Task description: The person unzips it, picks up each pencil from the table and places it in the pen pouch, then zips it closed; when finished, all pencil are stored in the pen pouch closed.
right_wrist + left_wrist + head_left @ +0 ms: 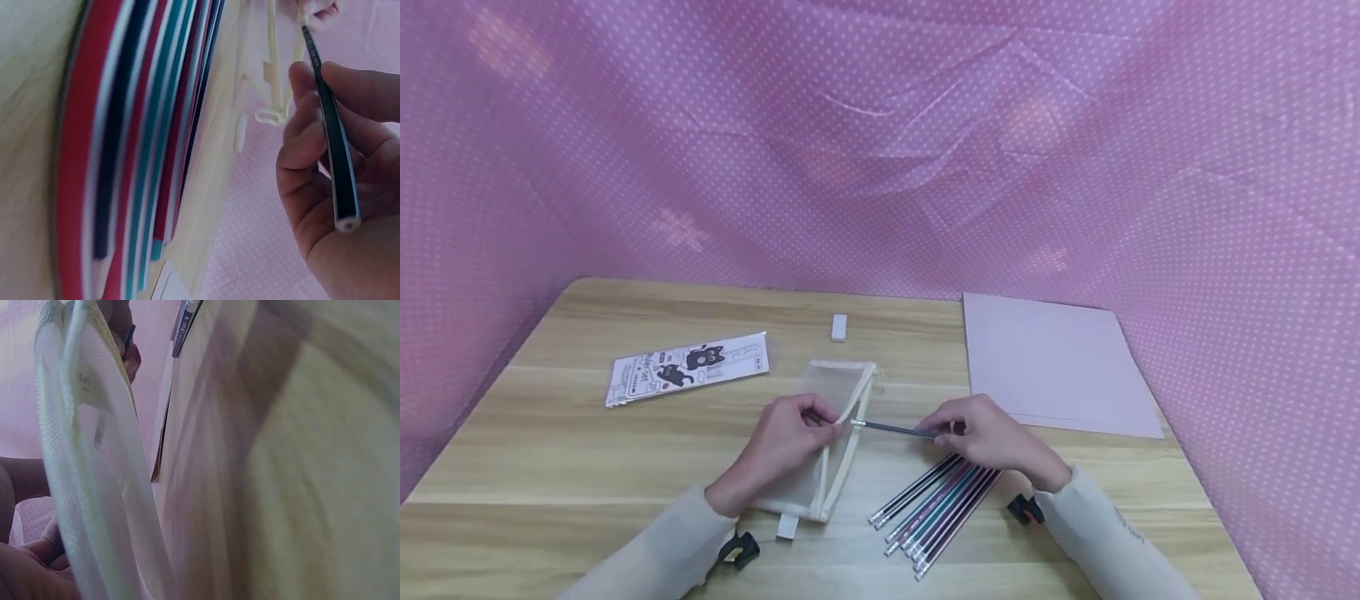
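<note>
The right hand (988, 433) pinches a dark pencil (891, 428), its metal end, at nine o'clock, by the mouth of a mesh pouch (838, 383) the left hand (790, 437) grips. Loose pencils (936, 510): seven o'clock. At ten, a packet (688, 368) seemingly reads "Ruler set". Wood-grain table (550, 433), pink dotted cloth (880, 150).

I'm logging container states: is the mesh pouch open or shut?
Open: the left hand pinches one edge of the mesh pouch, and a gap shows between its two pale edges.
</note>
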Available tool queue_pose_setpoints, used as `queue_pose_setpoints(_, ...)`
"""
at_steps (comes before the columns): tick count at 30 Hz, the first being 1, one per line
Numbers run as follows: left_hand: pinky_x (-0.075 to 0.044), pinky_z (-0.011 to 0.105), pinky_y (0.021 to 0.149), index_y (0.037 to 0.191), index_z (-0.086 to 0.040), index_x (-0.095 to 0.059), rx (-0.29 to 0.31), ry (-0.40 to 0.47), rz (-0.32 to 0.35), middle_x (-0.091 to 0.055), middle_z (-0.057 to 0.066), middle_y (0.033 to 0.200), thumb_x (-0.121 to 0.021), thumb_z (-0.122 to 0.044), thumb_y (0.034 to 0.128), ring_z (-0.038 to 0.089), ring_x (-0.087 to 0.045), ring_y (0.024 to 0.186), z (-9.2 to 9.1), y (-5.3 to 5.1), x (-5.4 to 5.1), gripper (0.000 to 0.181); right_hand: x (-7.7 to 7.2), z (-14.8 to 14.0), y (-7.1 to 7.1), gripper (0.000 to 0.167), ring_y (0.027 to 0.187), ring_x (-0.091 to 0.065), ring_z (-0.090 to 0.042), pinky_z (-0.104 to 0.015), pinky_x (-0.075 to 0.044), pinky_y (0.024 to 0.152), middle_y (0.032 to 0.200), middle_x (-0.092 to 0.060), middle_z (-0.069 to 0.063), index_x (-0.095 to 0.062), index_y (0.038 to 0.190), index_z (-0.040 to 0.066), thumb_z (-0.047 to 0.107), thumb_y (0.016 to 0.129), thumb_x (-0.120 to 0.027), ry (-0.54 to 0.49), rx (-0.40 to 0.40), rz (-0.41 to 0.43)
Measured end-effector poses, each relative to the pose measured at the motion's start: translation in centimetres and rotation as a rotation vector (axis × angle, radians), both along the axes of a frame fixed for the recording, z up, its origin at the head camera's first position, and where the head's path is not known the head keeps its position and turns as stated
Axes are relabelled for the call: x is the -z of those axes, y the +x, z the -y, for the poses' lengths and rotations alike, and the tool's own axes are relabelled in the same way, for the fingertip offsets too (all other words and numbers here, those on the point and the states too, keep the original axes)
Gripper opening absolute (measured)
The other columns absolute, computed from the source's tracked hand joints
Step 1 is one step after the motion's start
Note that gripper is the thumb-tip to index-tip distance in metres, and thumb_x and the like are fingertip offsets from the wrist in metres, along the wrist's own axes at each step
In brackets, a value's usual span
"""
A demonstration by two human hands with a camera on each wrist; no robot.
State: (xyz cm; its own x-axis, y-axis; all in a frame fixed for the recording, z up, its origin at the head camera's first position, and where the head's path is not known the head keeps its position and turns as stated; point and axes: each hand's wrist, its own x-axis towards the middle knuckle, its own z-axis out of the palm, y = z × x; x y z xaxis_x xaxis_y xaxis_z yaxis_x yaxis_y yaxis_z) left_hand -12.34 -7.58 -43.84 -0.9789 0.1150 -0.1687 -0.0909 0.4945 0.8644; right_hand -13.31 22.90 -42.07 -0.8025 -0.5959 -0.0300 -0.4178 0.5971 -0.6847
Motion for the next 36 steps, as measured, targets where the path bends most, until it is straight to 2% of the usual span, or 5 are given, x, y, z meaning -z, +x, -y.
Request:
queue_pose_setpoints(5, -0.05, 0.025, 0.065, 0.086, -0.015, -0.073, -0.02, 0.004, -0.002, -0.071, 0.0, 0.081, -0.081, -0.016, 0.0805, 0.015, -0.061, 0.073, 0.0, -0.1, -0.1, 0.01, 0.0, 1.4, -0.4, 0.026, 0.08, -0.069, -0.009, -0.024, -0.057, 0.071, 0.103, -0.079, -0.009, -0.076, 0.116, 0.011, 0.007, 0.091, -0.069, -0.077, 0.051, 0.273)
queue_pose_setpoints(10, -0.048, 0.023, 0.063, 0.086, -0.014, -0.073, -0.028, 0.016, -0.004, -0.072, 0.0, 0.081, -0.081, -0.015, 0.0805, 0.013, -0.06, 0.072, -0.1, 0.1, -0.2, 0.01, 0.7, 3.3, -0.1, 0.037, 0.077, -0.071, -0.017, -0.029, -0.064, 0.07, 0.101, -0.075, -0.024, -0.062, 0.129, -0.009, -0.006, 0.093, -0.061, -0.384, 0.158, 0.712)
queue_pose_setpoints(14, -0.047, 0.022, 0.061, 0.086, -0.013, -0.073, -0.023, 0.025, -0.022, -0.072, 0.0, 0.08, -0.082, -0.015, 0.0801, 0.012, -0.06, 0.07, -0.1, 0.4, -0.3, 0.011, 1.3, 5.3, 0.4, 0.044, 0.082, -0.073, -0.015, -0.029, -0.064, 0.075, 0.104, -0.076, -0.018, -0.054, 0.136, -0.012, -0.004, 0.094, -0.061, -0.602, 0.283, 0.869)
queue_pose_setpoints(24, -0.051, 0.022, 0.063, 0.087, -0.012, -0.073, -0.027, 0.053, -0.05, -0.073, 0.0, 0.081, -0.081, -0.013, 0.0797, 0.011, -0.063, 0.071, -0.4, 0.5, -0.1, 0.011, 1.7, 10.2, 2.1, 0.04, 0.083, -0.077, -0.014, -0.028, -0.064, 0.078, 0.104, -0.077, -0.022, -0.055, 0.134, -0.012, -0.004, 0.095, -0.059, -0.791, 0.51, 0.839)
queue_pose_setpoints(36, -0.05, 0.022, 0.061, 0.086, -0.01, -0.074, -0.058, 0.107, -0.043, -0.074, 0.001, 0.077, -0.082, -0.014, 0.0807, 0.011, -0.064, 0.068, -0.8, 0.8, -0.3, 0.011, 2.7, 12.6, 2.9, 0.035, 0.078, -0.073, -0.01, -0.022, -0.063, 0.07, 0.1, -0.078, -0.015, -0.061, 0.128, -0.01, -0.004, 0.094, -0.062, -0.779, 0.607, 0.727)
